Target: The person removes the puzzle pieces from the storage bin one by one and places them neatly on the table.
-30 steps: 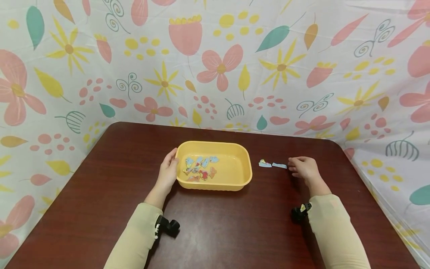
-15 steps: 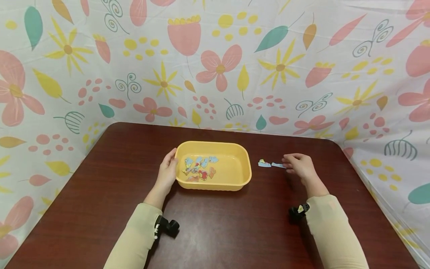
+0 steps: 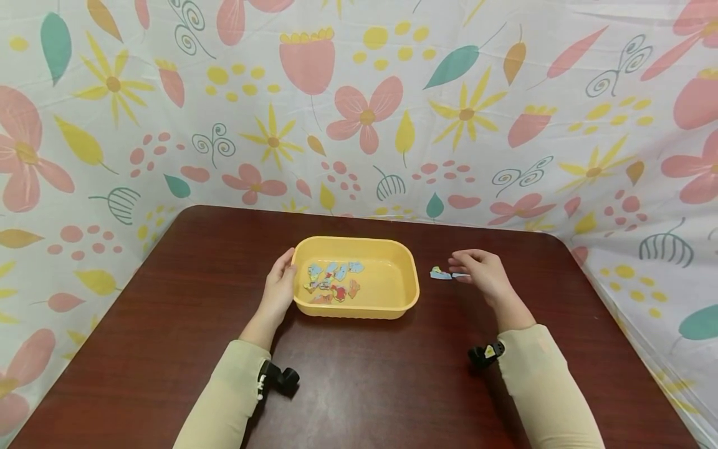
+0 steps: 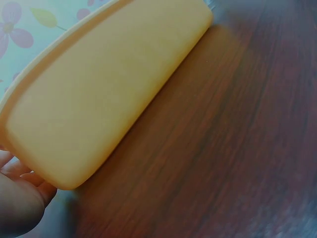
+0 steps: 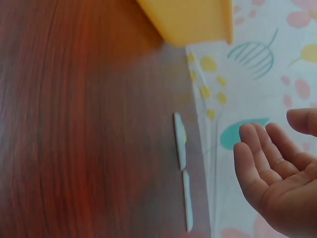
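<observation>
Floral-printed cloth (image 3: pixel 367 118) hangs at 12 o'clock and continues down both sides of the table (image 3: pixel 359 386), a dark wood-grained top with rounded far corners at 11 and 1 o'clock. I find the yellow tray (image 3: pixel 392 280) nearer the far edge, with a broad stretch of tabletop at 6 o'clock and a narrower strip at 12. Its long axis runs 9 to 3; small printed pieces (image 3: pixel 338 292) lie grouped in its 9 o'clock half. My left hand (image 3: pixel 275 292) grasps its 9 o'clock end. At 3 o'clock, apart from the tray, a blue-and-yellow piece (image 3: pixel 440 274) and a narrow blue piece (image 3: pixel 459 275) lie end to end, long axes 9 to 3. My right hand (image 3: pixel 487 274), released, partly covers the narrow one; contact I cannot tell.
</observation>
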`<state>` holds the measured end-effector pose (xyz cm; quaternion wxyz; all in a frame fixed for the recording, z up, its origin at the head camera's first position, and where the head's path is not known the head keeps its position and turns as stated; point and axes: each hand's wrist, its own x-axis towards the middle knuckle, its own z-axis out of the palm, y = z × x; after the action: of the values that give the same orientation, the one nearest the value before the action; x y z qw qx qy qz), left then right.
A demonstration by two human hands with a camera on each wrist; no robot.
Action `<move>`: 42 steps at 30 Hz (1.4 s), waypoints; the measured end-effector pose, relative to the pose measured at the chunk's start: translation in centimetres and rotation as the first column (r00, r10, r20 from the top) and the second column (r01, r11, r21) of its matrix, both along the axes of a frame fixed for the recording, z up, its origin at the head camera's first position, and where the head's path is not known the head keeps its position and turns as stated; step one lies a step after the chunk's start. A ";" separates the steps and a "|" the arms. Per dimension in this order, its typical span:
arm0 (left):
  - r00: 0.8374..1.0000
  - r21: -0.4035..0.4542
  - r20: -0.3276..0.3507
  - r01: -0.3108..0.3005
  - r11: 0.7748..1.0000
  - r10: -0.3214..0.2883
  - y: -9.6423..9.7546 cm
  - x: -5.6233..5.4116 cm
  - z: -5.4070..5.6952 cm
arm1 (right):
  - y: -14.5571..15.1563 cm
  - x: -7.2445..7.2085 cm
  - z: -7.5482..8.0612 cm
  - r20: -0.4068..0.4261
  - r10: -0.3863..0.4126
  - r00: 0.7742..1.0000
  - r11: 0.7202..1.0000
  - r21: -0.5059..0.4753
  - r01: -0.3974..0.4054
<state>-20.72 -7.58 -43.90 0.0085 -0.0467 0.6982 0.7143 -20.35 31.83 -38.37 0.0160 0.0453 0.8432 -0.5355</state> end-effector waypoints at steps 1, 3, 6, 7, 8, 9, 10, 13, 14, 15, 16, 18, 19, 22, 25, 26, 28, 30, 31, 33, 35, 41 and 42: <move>1.000 -0.001 -0.002 0.001 1.000 -0.001 0.0 0.0 0.0 | -0.3 0.0 0.1 -0.001 0.005 1.000 1.000 -0.011 -0.005; 1.000 -0.005 -0.005 0.002 1.000 -0.002 0.0 0.0 0.0 | -0.8 0.0 0.3 -0.003 0.013 1.000 1.000 -0.026 -0.013; 1.000 -0.008 -0.006 0.005 1.000 -0.005 0.1 0.1 0.0 | -1.8 0.2 0.7 -0.003 0.028 1.000 0.997 -0.065 -0.028; 1.000 -0.008 -0.006 0.007 1.000 -0.007 0.1 0.1 0.0 | -2.1 0.2 0.8 -0.006 0.035 0.999 0.996 -0.080 -0.035; 1.000 -0.009 -0.005 0.007 1.000 -0.008 0.2 0.1 0.0 | -2.4 0.3 0.9 -0.009 0.043 0.999 0.995 -0.090 -0.043; 1.000 -0.008 -0.005 0.009 1.000 -0.009 0.2 0.1 0.0 | -2.8 0.3 1.0 -0.011 0.054 0.998 0.994 -0.100 -0.055; 1.000 -0.008 -0.005 0.010 1.000 -0.010 0.2 0.1 0.0 | -3.2 0.4 1.1 -0.015 0.061 0.998 0.991 -0.118 -0.063; 1.000 -0.007 0.001 0.005 1.000 -0.005 0.3 0.2 0.1 | -4.4 0.4 1.4 -0.025 0.088 0.996 0.983 -0.157 -0.091; 1.000 -0.010 0.002 0.002 1.000 -0.002 0.3 0.2 0.1 | -4.8 0.4 1.5 -0.026 0.096 0.995 0.980 -0.172 -0.099; 1.000 -0.010 0.001 0.000 1.000 0.000 0.3 0.2 0.2 | -5.3 0.4 1.7 -0.028 0.104 0.994 0.977 -0.186 -0.107; 1.000 -0.010 0.000 -0.001 1.000 0.001 0.3 0.3 0.2 | -5.8 0.4 1.8 -0.032 0.109 0.993 0.973 -0.199 -0.114; 1.000 -0.014 -0.002 -0.001 1.000 0.001 0.4 0.3 0.3 | -6.7 0.3 1.9 -0.037 0.122 0.992 0.969 -0.213 -0.127; 1.000 -0.015 -0.003 0.000 1.000 0.000 0.3 0.3 0.3 | -7.2 0.3 2.0 -0.042 0.133 0.990 0.965 -0.221 -0.139; 1.000 -0.018 0.000 0.007 1.000 -0.007 0.3 0.4 0.3 | -8.7 0.2 1.9 -0.048 0.164 0.985 0.958 -0.231 -0.171; 1.000 -0.018 0.003 0.010 1.000 -0.010 0.1 0.5 0.1 | -10.2 0.1 1.7 -0.045 0.192 0.980 0.952 -0.235 -0.197; 1.000 -0.019 0.004 0.012 1.000 -0.012 0.1 0.5 0.1 | -10.7 0.1 1.6 -0.042 0.197 0.979 0.951 -0.234 -0.202; 1.000 -0.014 0.002 0.017 1.000 -0.017 0.0 0.6 0.1 | -11.6 0.0 1.5 -0.039 0.208 0.977 0.949 -0.234 -0.211; 1.000 -0.012 0.003 0.024 1.000 -0.024 0.0 0.6 0.2 | -12.4 -0.2 1.3 -0.033 0.223 0.974 0.948 -0.225 -0.224; 1.000 -0.010 0.005 0.025 1.000 -0.025 0.0 0.7 0.2 | -12.8 -0.2 1.3 -0.035 0.231 0.972 0.947 -0.223 -0.232; 1.000 -0.010 0.004 0.024 1.000 -0.024 0.0 0.7 0.3 | -13.4 -0.4 1.2 -0.035 0.241 0.970 0.944 -0.224 -0.242; 1.000 -0.015 0.004 0.022 1.000 -0.022 0.0 0.7 0.3 | -14.0 -0.7 1.1 -0.034 0.246 0.969 0.945 -0.215 -0.247; 1.000 -0.019 0.004 0.029 0.999 -0.029 -0.1 0.6 0.3 | -15.6 -1.5 0.5 -0.028 0.247 0.968 0.957 -0.150 -0.249; 1.000 -0.018 0.007 0.028 0.999 -0.028 -0.1 0.6 0.3 | -15.8 -1.6 0.3 -0.028 0.248 0.968 0.959 -0.131 -0.250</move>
<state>-20.14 -7.69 -43.59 0.0206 -0.0393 0.7052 0.7076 -21.96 16.02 -38.03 0.0815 -0.0653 0.8045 -0.5847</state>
